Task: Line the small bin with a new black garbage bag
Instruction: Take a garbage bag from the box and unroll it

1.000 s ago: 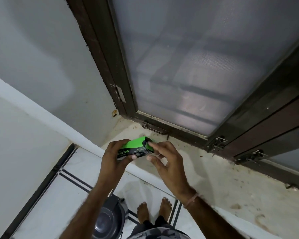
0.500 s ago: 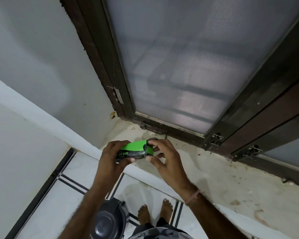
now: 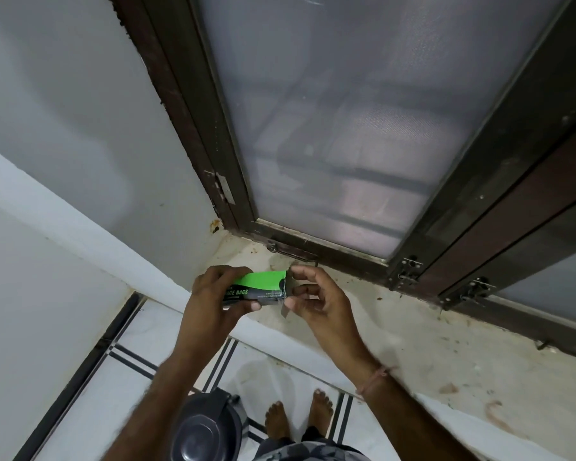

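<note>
A small green and black box of garbage bags point(image 3: 261, 287) is held up in front of the window ledge. My left hand point(image 3: 213, 304) grips its left half, thumb underneath. My right hand point(image 3: 316, 302) pinches the grey end flap at the box's right end, which stands folded out. The small dark grey bin point(image 3: 207, 427) with its lid closed stands on the floor below my left forearm, partly hidden by it. No loose bag is visible.
A stained stone window ledge point(image 3: 429, 347) runs under a dark wooden window frame point(image 3: 193, 128) with mesh panes. A white wall is on the left. My bare feet point(image 3: 300, 417) stand on white floor tiles with black stripes, right of the bin.
My right hand has pulled the box's end flap open and moved slightly right. The left hand keeps its hold on the box.
</note>
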A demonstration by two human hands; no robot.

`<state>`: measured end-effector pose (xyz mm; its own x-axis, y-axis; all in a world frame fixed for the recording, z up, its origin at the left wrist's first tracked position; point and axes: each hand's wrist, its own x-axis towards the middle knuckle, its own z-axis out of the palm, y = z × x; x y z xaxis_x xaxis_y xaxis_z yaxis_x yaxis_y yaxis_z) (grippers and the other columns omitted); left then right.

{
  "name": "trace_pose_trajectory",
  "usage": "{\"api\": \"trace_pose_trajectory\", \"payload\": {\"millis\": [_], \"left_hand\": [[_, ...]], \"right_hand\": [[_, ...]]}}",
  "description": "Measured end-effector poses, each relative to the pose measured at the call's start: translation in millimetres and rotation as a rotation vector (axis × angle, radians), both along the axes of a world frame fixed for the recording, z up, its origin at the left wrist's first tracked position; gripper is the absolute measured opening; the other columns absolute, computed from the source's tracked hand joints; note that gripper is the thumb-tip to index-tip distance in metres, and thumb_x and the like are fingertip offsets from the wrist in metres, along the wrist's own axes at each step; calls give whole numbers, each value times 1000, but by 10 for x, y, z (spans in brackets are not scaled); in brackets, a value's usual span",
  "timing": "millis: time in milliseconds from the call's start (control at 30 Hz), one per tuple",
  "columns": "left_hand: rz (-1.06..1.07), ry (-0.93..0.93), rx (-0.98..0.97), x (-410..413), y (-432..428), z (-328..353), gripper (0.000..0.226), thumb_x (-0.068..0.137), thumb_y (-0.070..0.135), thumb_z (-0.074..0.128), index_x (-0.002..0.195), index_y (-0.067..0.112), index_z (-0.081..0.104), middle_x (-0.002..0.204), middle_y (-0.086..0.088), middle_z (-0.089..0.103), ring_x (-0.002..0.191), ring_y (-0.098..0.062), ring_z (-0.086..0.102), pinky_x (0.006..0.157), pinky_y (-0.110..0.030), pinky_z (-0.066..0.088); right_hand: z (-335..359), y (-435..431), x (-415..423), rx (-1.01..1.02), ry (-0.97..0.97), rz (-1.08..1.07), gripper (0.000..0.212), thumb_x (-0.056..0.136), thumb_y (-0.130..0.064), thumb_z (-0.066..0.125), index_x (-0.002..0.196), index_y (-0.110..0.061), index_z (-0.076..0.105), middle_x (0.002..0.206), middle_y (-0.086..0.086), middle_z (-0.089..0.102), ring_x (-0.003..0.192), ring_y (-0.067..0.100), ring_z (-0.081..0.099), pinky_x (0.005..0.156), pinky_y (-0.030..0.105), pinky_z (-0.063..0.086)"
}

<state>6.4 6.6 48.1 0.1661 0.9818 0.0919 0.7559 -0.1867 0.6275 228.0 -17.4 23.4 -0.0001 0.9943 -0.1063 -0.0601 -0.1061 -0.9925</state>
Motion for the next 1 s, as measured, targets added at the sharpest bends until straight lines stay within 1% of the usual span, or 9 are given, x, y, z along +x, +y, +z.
{"api": "trace_pose_trajectory", "payload": {"millis": [67,167,333,433,567,633,733,900,1000], "left_hand": [[-21,157,61,67,67,134,53,80,37,86,130,28,68,125,1,61,117,-28,54,82,-40,57],[-147,486,169,255,210,418,61,66,32,95,122,25,73,121,-9,67,118,-38,59,75,-50,62],[-281,752,286,467,393,737,74,54,38,100,121,27,73,119,-12,69,117,-40,61,79,-50,58],[-273,725,306,459,446,793,72,58,38,99,124,28,72,123,-13,68,121,-41,60,81,-53,58],[-210,504,213,254,475,607,67,63,28,98,124,23,71,125,-13,65,122,-40,58,77,-50,59],[-173,348,99,135,478,358,63,69,24,94,126,22,69,131,-10,61,127,-36,52,84,-47,56],[-143,220,-42,54,484,-46,60,75,20,90,130,20,66,136,-9,57,132,-34,46,95,-43,50],[-167,303,-109,70,518,-458,58,80,11,86,133,20,65,151,-18,51,149,-42,33,109,-55,49],[-160,395,-25,26,508,-553,78,70,15,93,141,24,62,156,-22,46,152,-47,29,114,-67,40]], "right_hand": [[-29,4,11,-53,72,1,52,90,-4,78,136,-25,64,134,-5,69,120,13,68,88,22,59],[-73,9,12,-105,241,34,54,94,-3,74,141,-25,60,140,1,66,128,18,64,93,27,57],[-64,59,9,-235,561,3,66,80,-30,84,141,-24,60,138,8,68,127,26,65,95,34,57],[-15,86,19,-284,571,-25,53,82,-30,78,133,-22,66,130,5,73,117,20,66,89,34,55],[-68,17,145,-266,461,-124,39,83,-21,80,120,-15,71,121,6,76,104,19,71,82,30,58],[-120,-52,243,-229,367,-165,36,86,-8,81,121,-8,70,120,8,76,102,19,71,84,29,59],[-198,-149,350,-206,228,-195,31,87,3,79,114,-8,69,108,-2,77,98,11,70,87,27,58],[-196,-242,444,-184,158,-235,29,87,3,80,112,-5,66,111,12,72,97,13,69,85,26,58],[-147,-256,462,-163,152,-237,27,88,0,79,111,-5,66,111,16,71,95,13,68,83,25,58]]}}
